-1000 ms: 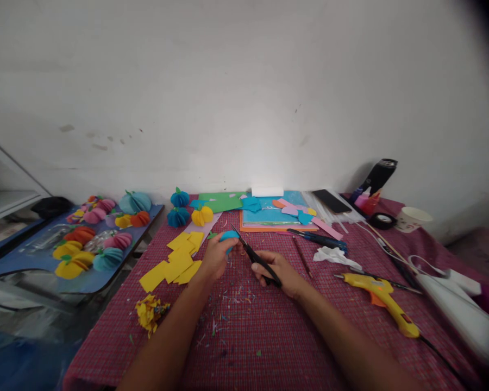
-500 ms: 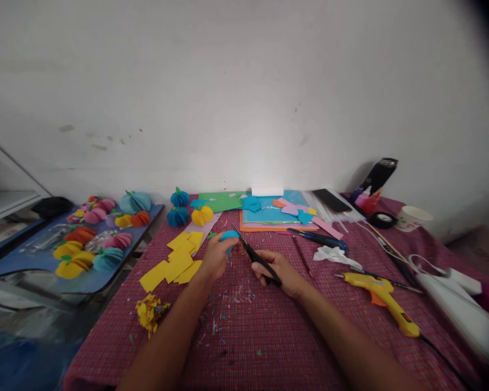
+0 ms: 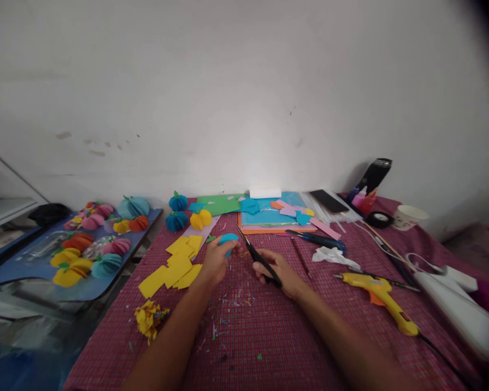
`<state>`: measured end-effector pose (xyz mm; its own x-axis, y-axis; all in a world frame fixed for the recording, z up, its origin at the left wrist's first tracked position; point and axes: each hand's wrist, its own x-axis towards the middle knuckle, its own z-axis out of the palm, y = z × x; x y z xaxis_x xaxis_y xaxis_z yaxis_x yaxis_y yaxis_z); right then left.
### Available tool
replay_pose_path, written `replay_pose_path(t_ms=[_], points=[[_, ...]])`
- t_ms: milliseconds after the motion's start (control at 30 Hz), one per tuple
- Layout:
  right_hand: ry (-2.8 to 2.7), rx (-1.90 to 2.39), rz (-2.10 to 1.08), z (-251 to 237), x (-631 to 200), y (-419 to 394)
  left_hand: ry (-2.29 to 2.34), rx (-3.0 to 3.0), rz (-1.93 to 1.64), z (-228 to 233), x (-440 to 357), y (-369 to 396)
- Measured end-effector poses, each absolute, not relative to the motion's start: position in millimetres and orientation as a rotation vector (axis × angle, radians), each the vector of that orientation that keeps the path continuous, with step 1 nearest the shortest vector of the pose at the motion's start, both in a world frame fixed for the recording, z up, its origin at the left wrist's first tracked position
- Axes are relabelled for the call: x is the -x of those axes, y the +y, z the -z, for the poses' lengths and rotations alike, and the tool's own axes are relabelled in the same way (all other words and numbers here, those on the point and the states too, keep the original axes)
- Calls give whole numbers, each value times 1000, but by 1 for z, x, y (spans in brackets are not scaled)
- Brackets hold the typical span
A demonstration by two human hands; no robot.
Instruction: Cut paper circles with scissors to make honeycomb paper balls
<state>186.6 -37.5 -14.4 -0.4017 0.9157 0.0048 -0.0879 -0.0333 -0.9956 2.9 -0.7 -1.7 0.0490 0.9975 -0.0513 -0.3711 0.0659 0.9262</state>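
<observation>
Between the fingers of my left hand (image 3: 218,258) is a small piece of blue paper (image 3: 229,242), partly covered by the fingers. My right hand (image 3: 274,270) is closed round the handles of black scissors (image 3: 261,259). Their blades point up and to the left, a little to the right of the blue paper and apart from it. Yellow paper pieces (image 3: 178,270) lie overlapping to the left of my left hand. Nearer me is a crumpled yellow ball of paper (image 3: 147,319). Tiny paper scraps (image 3: 236,300) are scattered on the checked red tablecloth (image 3: 261,347) below my hands.
A yellow glue gun (image 3: 383,298) lies at the right with its cord. Behind my hands are coloured sheets (image 3: 261,219), a utility knife (image 3: 320,239) and a phone (image 3: 329,201). Folded paper pumpkins (image 3: 177,221) stand at the back left; several more cover a blue side table (image 3: 77,288).
The scissors' tips have drawn slightly away from the blue paper, which now shows a straighter edge. The whole view has shifted a little.
</observation>
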Motion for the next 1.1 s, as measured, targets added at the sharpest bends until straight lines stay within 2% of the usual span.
replay_pose_path(t_ms=[1100], points=[[-1488,927,-1578,19,-188,-35,940,-888,-1294,-1,-5,-1]])
